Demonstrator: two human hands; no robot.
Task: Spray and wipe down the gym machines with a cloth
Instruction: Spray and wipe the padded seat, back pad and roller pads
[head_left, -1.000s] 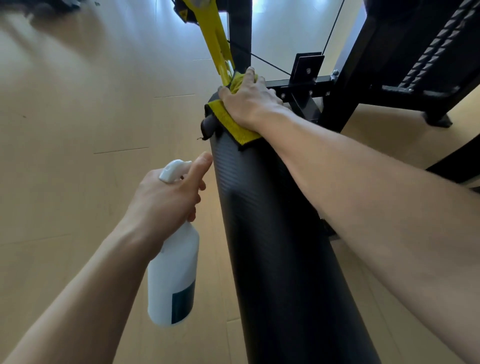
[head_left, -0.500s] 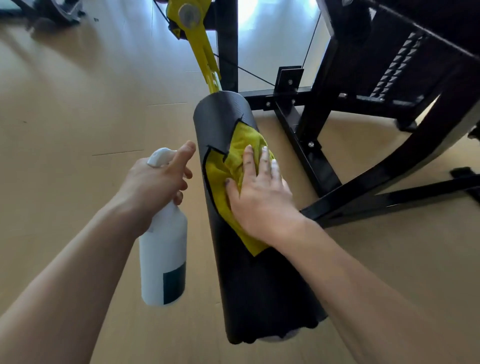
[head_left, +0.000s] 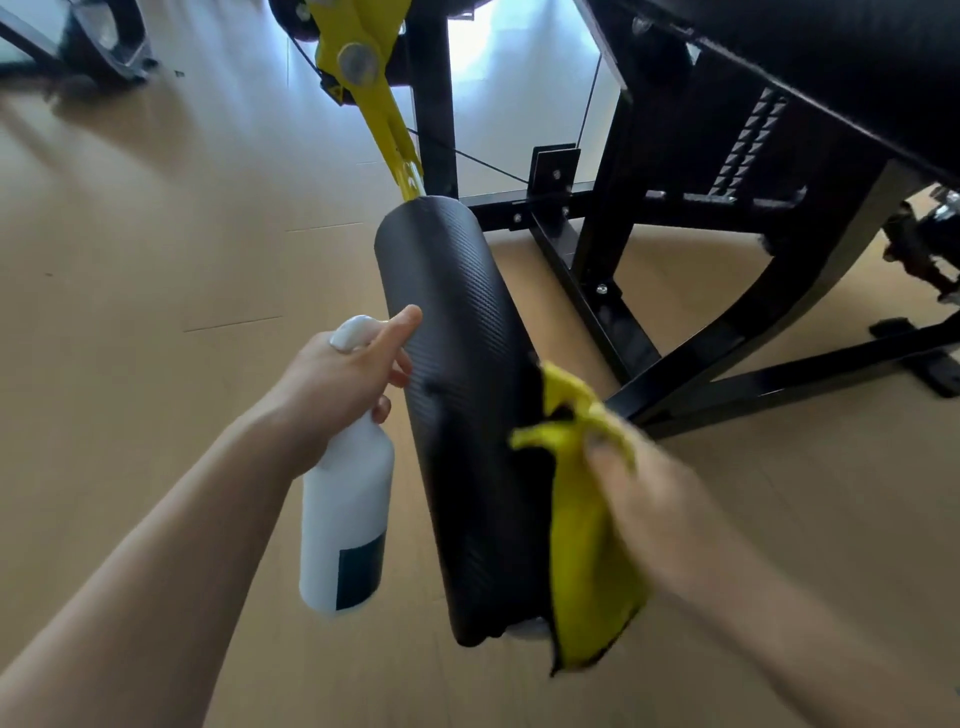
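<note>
Your left hand (head_left: 332, 395) grips a white spray bottle (head_left: 345, 525) beside the black roller pad (head_left: 457, 374). Your blurred right hand (head_left: 654, 499) clutches a yellow cloth (head_left: 587, 545) against the pad's right side.

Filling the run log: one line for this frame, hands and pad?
left hand: holds spray bottle, beside roller pad | right hand: grips yellow cloth at pad's right side, blurred | contact: unclear

The left hand (head_left: 337, 384) is clenched with its thumb raised, left of the blurred, closed right hand (head_left: 644, 488).
</note>
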